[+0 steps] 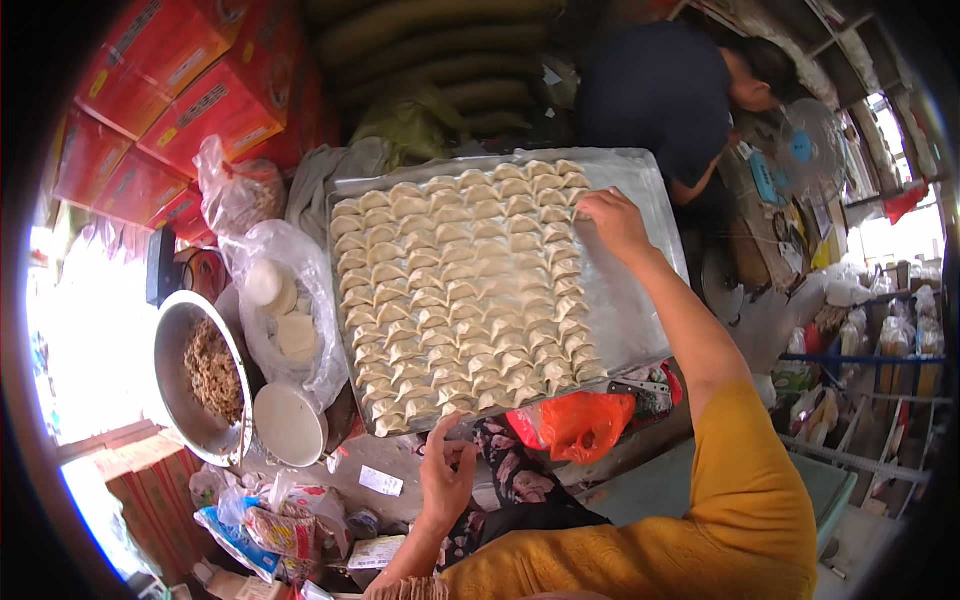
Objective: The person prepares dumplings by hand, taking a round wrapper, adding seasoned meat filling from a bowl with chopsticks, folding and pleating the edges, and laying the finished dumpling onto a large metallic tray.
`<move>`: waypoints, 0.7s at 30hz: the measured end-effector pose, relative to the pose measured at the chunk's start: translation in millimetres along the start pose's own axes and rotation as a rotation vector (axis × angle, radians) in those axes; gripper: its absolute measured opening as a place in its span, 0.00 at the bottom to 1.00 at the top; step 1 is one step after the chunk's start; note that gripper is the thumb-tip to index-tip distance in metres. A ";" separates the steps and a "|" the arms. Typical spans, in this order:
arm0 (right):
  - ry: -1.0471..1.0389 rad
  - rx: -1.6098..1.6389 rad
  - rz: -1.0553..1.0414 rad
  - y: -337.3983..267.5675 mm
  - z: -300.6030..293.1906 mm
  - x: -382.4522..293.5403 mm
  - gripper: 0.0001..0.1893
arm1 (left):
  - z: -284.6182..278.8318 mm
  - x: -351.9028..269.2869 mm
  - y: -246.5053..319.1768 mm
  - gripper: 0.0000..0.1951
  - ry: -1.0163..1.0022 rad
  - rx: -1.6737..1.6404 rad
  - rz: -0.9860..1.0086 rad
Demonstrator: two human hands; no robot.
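A large metal tray (630, 300) lies before me, its left and middle parts covered by close rows of folded raw dumplings (457, 277). My right hand (615, 219) reaches over the tray's bare strip, its fingertips against the far part of the rightmost row. Whether those fingers pinch a dumpling is hidden. At the tray's near edge is my left hand (450, 472), index finger extended toward the front dumplings and the other fingers curled, with nothing in it. Left of the tray, round dough wrappers (296, 336) lie in a clear plastic bag (262, 364).
A metal basin (169, 375) of minced filling (211, 371) stands at left beside a white bowl (291, 425). Under the tray's near right side are an orange plastic bag (585, 427) and a knife (637, 387). Another person (652, 97) bends beyond the tray, near a fan (810, 150).
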State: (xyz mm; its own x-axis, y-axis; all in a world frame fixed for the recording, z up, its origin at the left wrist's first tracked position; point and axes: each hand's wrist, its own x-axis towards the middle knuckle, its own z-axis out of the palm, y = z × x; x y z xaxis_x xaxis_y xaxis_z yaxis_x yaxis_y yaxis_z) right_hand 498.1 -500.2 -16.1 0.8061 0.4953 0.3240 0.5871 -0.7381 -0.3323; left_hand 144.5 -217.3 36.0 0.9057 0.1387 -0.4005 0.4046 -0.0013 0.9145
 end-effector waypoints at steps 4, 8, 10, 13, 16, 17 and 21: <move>-0.087 0.035 -0.124 -12.0 16.0 15.7 0.06 | -20.0 -12.1 -13.5 0.24 0.078 0.010 -0.008; -0.037 -0.012 0.075 -26.3 -2.3 12.4 0.14 | -30.9 -17.5 -26.9 0.24 0.090 -0.036 -0.023; -0.037 0.017 0.099 -52.5 -7.1 29.9 0.11 | -39.7 -17.6 -19.1 0.24 0.130 0.012 0.027; -0.056 0.356 -0.026 -177.3 26.3 70.4 0.09 | -56.3 -28.1 -18.7 0.25 0.196 -0.011 0.039; -0.144 0.434 -0.273 -302.1 77.3 103.1 0.07 | -71.7 -33.9 -19.8 0.25 0.250 -0.037 0.062; -0.101 0.594 -0.392 -330.7 102.6 111.2 0.07 | -77.6 -35.8 -18.2 0.25 0.280 -0.043 0.087; -0.266 0.512 -0.482 -387.2 173.7 129.1 0.03 | -104.1 -37.1 -15.3 0.25 0.351 -0.052 0.142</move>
State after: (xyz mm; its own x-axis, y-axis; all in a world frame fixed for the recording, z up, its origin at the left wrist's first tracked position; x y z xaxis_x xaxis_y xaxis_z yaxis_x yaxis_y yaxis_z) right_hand 387.8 -70.8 0.5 0.4037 0.8516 0.3342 0.7885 -0.1386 -0.5993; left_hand 91.5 -119.3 42.9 0.8504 0.4714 -0.2338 0.2631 0.0039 0.9648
